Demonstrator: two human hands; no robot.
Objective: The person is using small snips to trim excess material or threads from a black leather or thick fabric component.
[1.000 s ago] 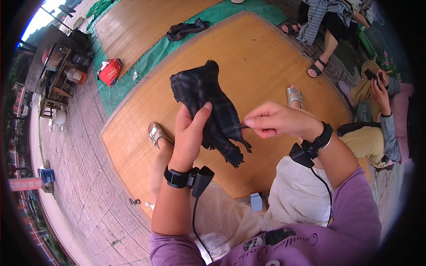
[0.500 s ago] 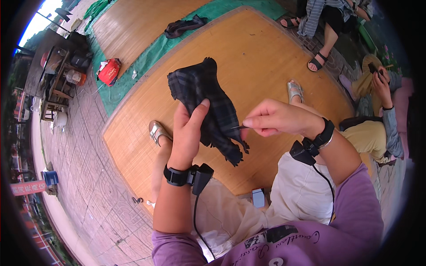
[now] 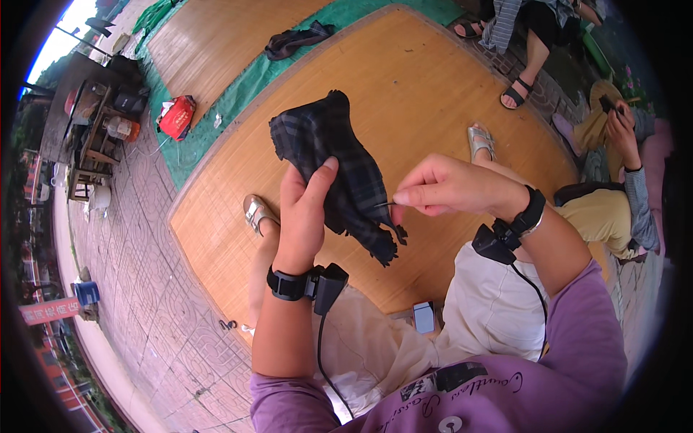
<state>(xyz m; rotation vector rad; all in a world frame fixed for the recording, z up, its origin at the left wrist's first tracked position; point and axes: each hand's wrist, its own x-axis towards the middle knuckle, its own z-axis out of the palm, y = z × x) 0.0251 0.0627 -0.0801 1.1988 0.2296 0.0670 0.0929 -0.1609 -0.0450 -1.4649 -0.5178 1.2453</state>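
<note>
A person in a purple top sat with cream trousers across the lap, a small pale phone-like device lying on the cloth between the knees. The left hand, a black wrist strap with a cabled unit below it, held up a dark plaid cloth, its thumb pressed flat on the fabric's front and its fingers closed around the back. The right hand, wearing the same kind of strap, pinched thumb and forefinger together on what looked like a thin thread or needle at the cloth's frayed lower right edge; which of the two could not be told. The cloth hung in the air between both hands, above the near edge of a woven bamboo mat. The person's feet in silver sandals rested on that mat, one near its left edge, the other further right. Beyond, a green tarp lay under the mat's far left edge, with a red bag on it. A dark garment lay near the mat's far corner. At the right, another person sat just off the mat.
</note>
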